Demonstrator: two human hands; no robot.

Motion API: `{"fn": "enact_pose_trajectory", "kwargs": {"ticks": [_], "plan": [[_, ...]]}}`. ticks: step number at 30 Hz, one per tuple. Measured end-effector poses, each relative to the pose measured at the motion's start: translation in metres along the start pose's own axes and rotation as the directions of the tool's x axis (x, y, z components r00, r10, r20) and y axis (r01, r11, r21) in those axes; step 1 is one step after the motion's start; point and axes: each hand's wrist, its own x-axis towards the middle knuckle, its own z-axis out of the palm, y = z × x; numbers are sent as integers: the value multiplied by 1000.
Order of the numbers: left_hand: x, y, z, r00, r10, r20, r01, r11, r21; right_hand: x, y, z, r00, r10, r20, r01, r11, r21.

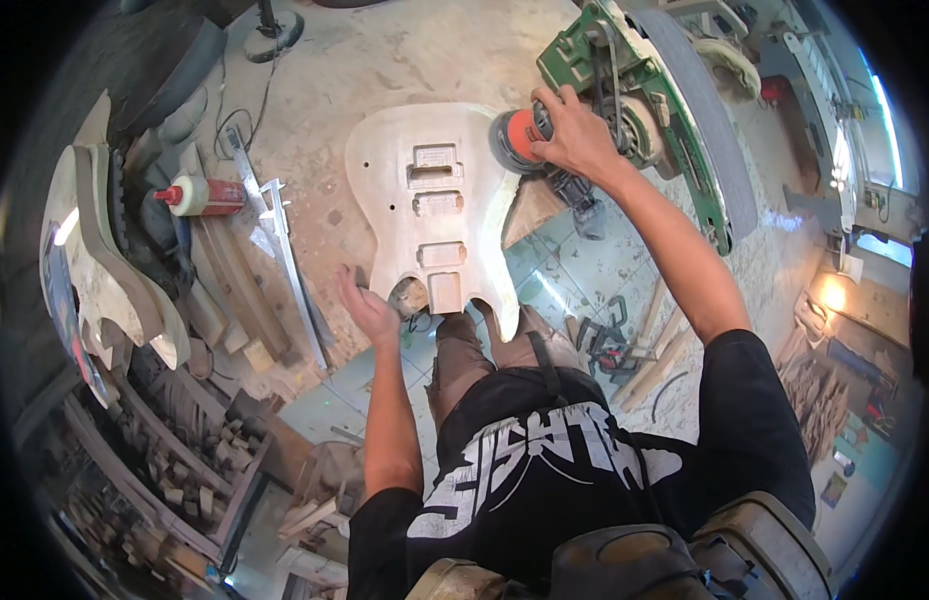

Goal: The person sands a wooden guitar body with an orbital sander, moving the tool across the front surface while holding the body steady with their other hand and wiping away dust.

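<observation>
A pale wooden electric guitar body (425, 215) with routed pockets lies on the dusty workbench (305, 105), its horns pointing toward me. My right hand (577, 135) grips an orange and black orbital sander (520, 135), whose round pad meets the body's far right edge. Whether the pad lies flat or tilts is hard to see. My left hand (368, 305) is beside the near left horn, fingers stretched out and holding nothing. I cannot tell if its fingertips touch the wood.
A green belt sanding machine (635, 90) stands right of the body. On the left lie a caliper (282, 230), a steel ruler (247, 170) and a red-capped glue bottle (200, 196). Other guitar bodies (95, 250) stand at far left. Clamps (615, 335) are below the bench edge.
</observation>
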Motion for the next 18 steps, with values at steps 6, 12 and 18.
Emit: {"fn": "enact_pose_trajectory", "kwargs": {"ticks": [6, 12, 18], "plan": [[-1, 4, 1, 1000, 5, -4, -5, 1000, -12, -40, 13, 8, 999, 35, -25, -36, 999, -5], [1, 6, 0, 1000, 8, 2, -8, 1000, -2, -43, 3, 6, 994, 108, 23, -109, 994, 16], [2, 6, -1, 1000, 4, 0, -4, 1000, -2, -40, -12, 12, 1000, 4, -10, -4, 1000, 19]]}}
